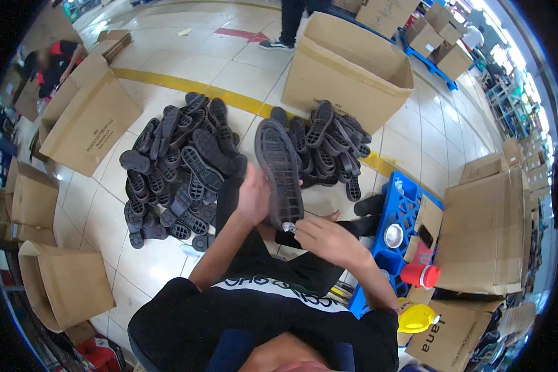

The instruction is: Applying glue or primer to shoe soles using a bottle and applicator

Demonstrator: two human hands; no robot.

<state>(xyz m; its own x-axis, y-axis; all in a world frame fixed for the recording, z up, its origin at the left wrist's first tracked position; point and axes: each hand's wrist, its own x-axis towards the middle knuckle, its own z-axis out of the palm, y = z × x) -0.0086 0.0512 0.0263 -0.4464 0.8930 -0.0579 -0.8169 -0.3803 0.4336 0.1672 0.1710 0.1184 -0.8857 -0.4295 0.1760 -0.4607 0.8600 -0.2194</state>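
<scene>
A black shoe sole [281, 167] with a grid of square hollows is held upright in front of me, blurred a little at its edges. My left hand [255, 193] is closed on its left side. Against the sole's lower end, my right hand [328, 239] pinches a small whitish crumpled piece [289, 227], perhaps cloth or wrap. Beyond my hands lie a large heap of black shoe soles [173, 167] on the left and a smaller heap [328, 142] on the right, both on the tiled floor.
Open cardboard boxes stand ahead [347, 68] and at left [90, 118]. On my right, a blue plastic pallet [378, 229] carries a white bowl [393, 235], a dark phone [426, 235] and a red jug [420, 275]. A yellow bottle [415, 317] stands nearby. Other people are farther off.
</scene>
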